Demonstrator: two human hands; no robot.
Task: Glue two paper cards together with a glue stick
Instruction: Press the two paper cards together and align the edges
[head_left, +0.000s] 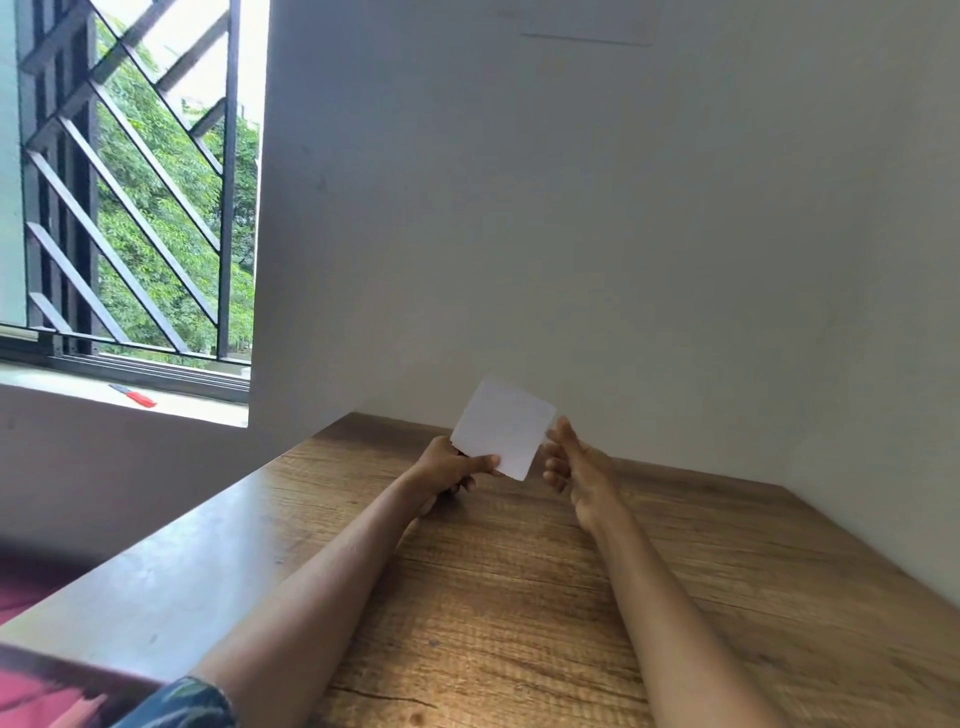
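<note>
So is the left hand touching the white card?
Touching. In the head view the left hand pinches the white card at its lower left edge, with the thumb lying on the card's face.

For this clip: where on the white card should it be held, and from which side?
By its edges, from the sides. The card is thin and raised off the table, so the left hand pinches its lower left edge and the right hand meets its right edge.

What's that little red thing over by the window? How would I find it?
Look left to the barred window with green trees outside. Below it runs a pale sill, where the small red object lies flat. Nothing else nearby is red; what it is cannot be told.
</note>
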